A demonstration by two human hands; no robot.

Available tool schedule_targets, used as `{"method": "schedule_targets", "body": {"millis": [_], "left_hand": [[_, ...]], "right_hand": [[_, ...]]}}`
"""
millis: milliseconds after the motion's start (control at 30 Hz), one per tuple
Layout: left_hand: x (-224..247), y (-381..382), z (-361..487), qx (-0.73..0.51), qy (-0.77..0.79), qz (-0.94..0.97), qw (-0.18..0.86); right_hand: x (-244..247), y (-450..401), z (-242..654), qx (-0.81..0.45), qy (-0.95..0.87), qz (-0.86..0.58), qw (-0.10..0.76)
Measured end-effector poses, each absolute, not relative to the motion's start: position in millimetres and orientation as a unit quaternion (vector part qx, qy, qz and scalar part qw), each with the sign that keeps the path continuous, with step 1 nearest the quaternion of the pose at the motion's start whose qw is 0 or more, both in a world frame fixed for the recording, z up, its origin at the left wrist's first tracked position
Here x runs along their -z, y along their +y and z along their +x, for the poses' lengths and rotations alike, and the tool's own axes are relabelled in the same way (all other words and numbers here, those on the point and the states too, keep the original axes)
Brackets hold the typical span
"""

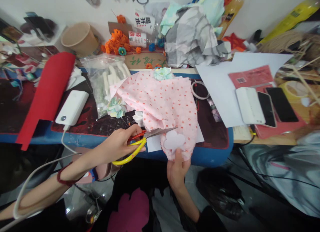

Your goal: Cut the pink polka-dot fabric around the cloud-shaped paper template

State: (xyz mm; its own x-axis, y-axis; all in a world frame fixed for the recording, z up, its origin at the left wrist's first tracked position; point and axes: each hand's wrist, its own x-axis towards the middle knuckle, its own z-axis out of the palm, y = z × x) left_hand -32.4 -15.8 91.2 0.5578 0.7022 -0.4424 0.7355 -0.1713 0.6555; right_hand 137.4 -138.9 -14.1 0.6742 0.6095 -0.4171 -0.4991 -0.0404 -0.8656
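My left hand (123, 140) grips a pair of scissors (132, 155) by its yellow and red handles. The blades point right and lie at the edge of a pink cloth (160, 98) with small red dots. My right hand (178, 170) pinches the near end of this cloth, its thumb on a white flower-shaped paper template (173, 141) lying on top. Fingers under the cloth are hidden. White paper (153, 143) shows beneath the fabric. A pale green fabric flower (163, 73) rests at the cloth's far edge, and another (116, 107) lies to the left.
Left of the cloth lie a clear plastic bag (96, 77), a white power bank (72, 107) with its cable, and a red sheet (47, 92). To the right are phones (282, 104) and another power bank (250, 105). Crumpled grey checked cloth (192, 37) stands behind.
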Motion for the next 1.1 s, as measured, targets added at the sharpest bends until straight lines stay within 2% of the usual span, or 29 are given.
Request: {"method": "schedule_targets", "body": {"millis": [300,800,1100], "left_hand": [[-96.0,-9.3,-39.7,0.030,0.480,0.748,0.458],[-101.2,-11.6,-27.3,0.106,0.516,0.748,0.404],[-98.4,-8.1,-29.7,0.074,0.516,0.773,0.362]], "right_hand": [[13.5,-136.2,135.2,-0.406,-0.021,-0.595,0.693],[29.8,-145.9,133.7,-0.404,-0.045,-0.595,0.694],[41.4,-152.5,133.3,-0.439,-0.064,-0.573,0.689]]}}
